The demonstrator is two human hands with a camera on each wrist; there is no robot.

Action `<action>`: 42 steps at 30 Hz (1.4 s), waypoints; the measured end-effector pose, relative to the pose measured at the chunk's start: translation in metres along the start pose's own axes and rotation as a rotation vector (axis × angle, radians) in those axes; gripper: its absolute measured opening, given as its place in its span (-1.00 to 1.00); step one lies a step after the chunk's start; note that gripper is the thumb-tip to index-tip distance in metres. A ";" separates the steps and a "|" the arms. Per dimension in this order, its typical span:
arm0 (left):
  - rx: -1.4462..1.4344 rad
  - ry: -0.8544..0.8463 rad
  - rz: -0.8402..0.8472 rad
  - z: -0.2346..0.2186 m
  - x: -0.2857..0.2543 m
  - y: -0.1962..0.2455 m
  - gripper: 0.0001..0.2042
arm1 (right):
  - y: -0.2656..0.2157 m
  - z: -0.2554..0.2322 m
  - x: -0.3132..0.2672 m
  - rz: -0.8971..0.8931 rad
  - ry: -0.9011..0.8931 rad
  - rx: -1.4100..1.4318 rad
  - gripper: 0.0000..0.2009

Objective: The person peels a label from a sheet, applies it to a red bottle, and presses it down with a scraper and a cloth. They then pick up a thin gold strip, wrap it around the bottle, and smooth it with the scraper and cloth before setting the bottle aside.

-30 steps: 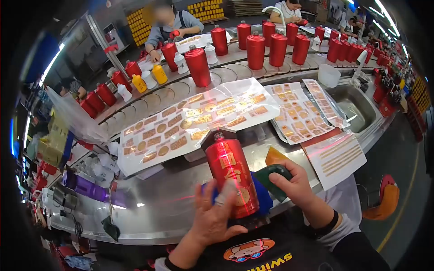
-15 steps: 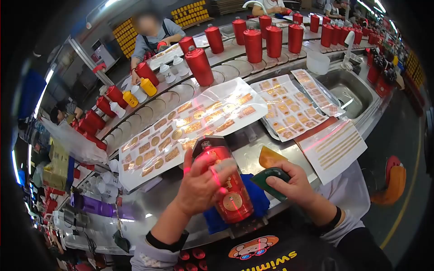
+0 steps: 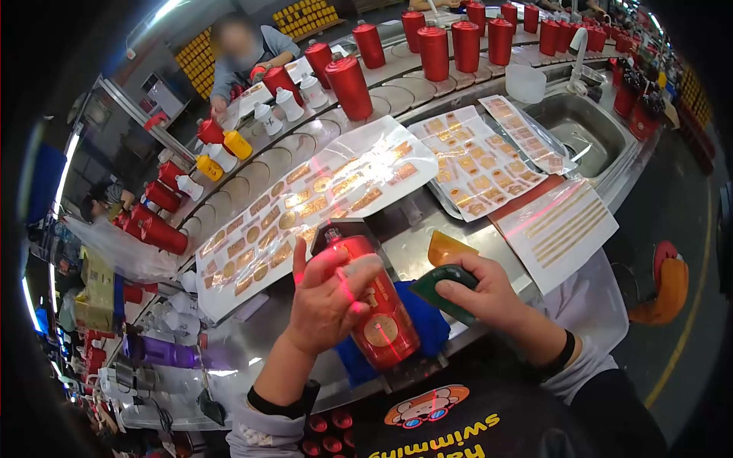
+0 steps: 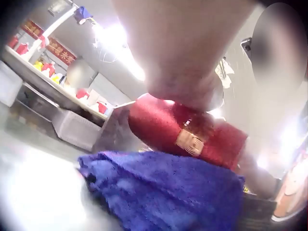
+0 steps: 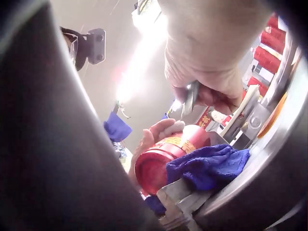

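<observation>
A red bottle (image 3: 384,324) with gold lettering and a round gold emblem lies tilted on a blue cloth (image 3: 424,313), its neck pointing away from me. My left hand (image 3: 324,305) is over the bottle's upper left side, fingers spread and loosely bent, with a white wrap (image 3: 362,265) on one finger. In the left wrist view, the hand overlaps the red bottle (image 4: 163,126) above the blue cloth (image 4: 173,192). To the right of the bottle, my right hand (image 3: 489,294) grips a dark green scraper (image 3: 450,294) between thumb and fingers. Its flat edge points toward the bottle.
A yellow scraper (image 3: 449,248) lies on the steel table beyond the right hand. Sheets of gold stickers (image 3: 305,200) spread behind the bottle, with more sticker sheets (image 3: 477,164) near a sink (image 3: 584,137). A curved conveyor (image 3: 305,137) carries red bottles. A person (image 3: 256,57) sits across it.
My left hand has moved from the bottle's lower front up over its upper left side. The right hand keeps the green scraper beside the bottle. The head view has shifted slightly.
</observation>
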State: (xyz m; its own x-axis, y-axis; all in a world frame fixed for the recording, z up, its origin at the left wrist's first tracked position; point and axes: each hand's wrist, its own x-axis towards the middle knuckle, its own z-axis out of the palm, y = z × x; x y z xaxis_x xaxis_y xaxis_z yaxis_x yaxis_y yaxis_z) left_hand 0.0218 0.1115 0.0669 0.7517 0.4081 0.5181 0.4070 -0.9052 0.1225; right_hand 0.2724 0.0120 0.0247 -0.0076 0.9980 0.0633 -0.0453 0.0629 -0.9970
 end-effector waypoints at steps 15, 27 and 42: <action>-0.035 0.092 -0.566 0.046 -0.099 0.082 -0.02 | -0.022 0.032 -0.006 -0.852 -0.530 -0.504 -0.72; -0.041 0.171 -0.587 0.050 -0.100 0.087 -0.05 | -0.021 0.034 -0.022 -0.752 -0.413 -0.546 -0.77; 0.134 0.319 -0.332 0.059 -0.097 0.092 -0.41 | 0.013 0.046 -0.004 -0.050 0.044 -0.117 -0.78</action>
State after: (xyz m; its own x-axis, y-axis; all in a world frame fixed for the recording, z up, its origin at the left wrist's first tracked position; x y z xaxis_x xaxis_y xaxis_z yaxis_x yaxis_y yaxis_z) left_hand 0.0171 -0.0046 -0.0222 0.3814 0.5965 0.7062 0.6768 -0.7006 0.2261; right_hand 0.2260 0.0086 0.0139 0.0359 0.9929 0.1133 0.0728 0.1105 -0.9912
